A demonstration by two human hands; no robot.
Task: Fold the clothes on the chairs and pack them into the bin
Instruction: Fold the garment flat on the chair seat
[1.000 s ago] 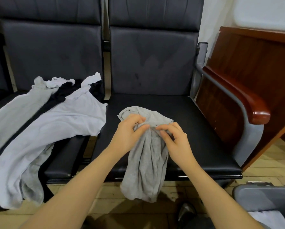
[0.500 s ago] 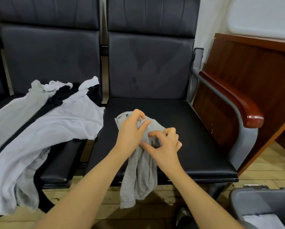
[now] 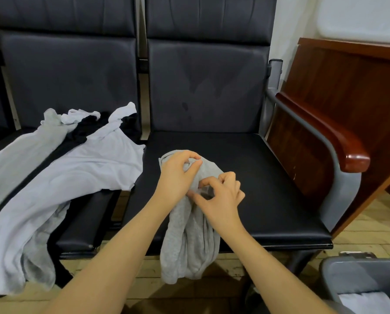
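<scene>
Black chair seat (image 3: pixel 268 177), front edge: left hand (image 3: pixel 175 177) and right hand (image 3: pixel 221 198) both pinching bunched grey garment (image 3: pixel 189 245) draping off it.

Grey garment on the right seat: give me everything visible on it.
The light grey knit garment looks like soft jersey, bunched and not yet folded. Its upper end lies on the black padded chair seat; the rest hangs over the seat's front edge toward the wooden floor. The left hand pinches its top part; the right hand has its grip on a fold just below. No print or label can be seen.
</scene>
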